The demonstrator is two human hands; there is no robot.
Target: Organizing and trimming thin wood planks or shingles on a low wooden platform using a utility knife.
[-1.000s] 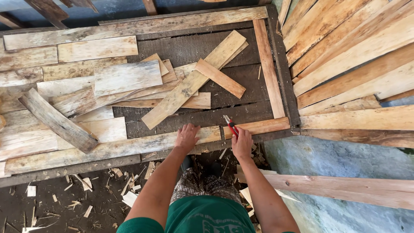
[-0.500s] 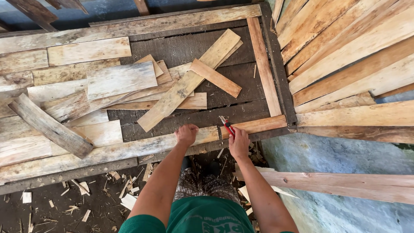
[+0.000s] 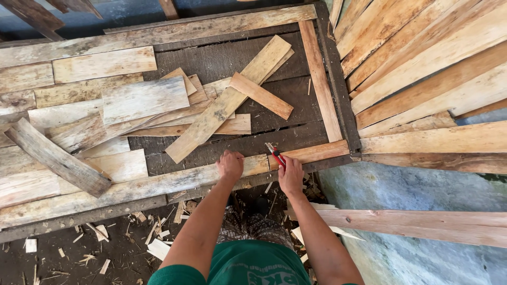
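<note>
**A:** What has changed at the bench in the last second?

**B:** Not much in the wood, more in the left hand (image 3: 231,165). 1 second ago it lay flat, fingers spread on the long pale slat (image 3: 132,187) along the near edge of the frame. Now it is curled into a loose fist, knuckles pressing the same slat, with nothing enclosed in it. The right hand (image 3: 291,177) is closed around a red utility knife (image 3: 275,154), as it was before, blade end pointing away from the body and sitting at the joint where the pale slat meets the shorter reddish slat (image 3: 311,152).

**A:** And what does that suggest?

**B:** A judgement only: the slat is being pinned harder while the blade works at its end. The knife has barely shifted along the wood, so the cut seems to be at 1 spot.

**A:** Anything acting as a container?

**B:** The dark wooden frame (image 3: 340,100) does, like a shallow tray. Inside it lie loose offcuts: 1 long diagonal board (image 3: 227,103) with a short reddish piece (image 3: 260,95) crossed over it, and grey weathered slats (image 3: 137,97) piled to the left. Chips (image 3: 158,232) litter the ground below; stacked planks (image 3: 422,68) lie to the right, outside the frame.
</note>
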